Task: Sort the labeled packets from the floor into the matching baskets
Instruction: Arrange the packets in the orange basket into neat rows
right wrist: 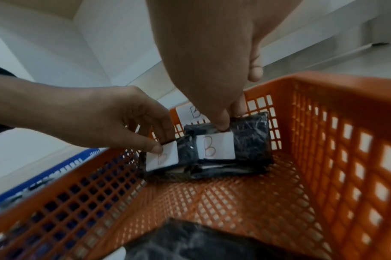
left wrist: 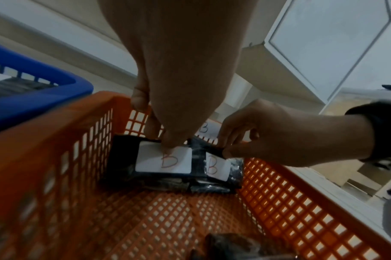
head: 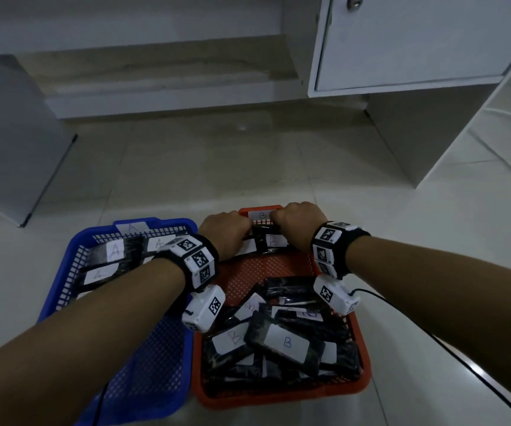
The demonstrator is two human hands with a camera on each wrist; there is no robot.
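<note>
Two black packets with white B labels stand side by side against the far wall of the orange basket. My left hand pinches the top edge of the left packet, thumb on its label. My right hand pinches the top of the right packet. In the head view both hands hide most of the two packets. A B tag marks the basket's far rim. Several more B packets lie piled at its near end.
The blue basket touches the orange one on the left and holds A-labeled packets at its far end. A white cabinet stands beyond on the right, a grey panel on the left. A black cable crosses the floor.
</note>
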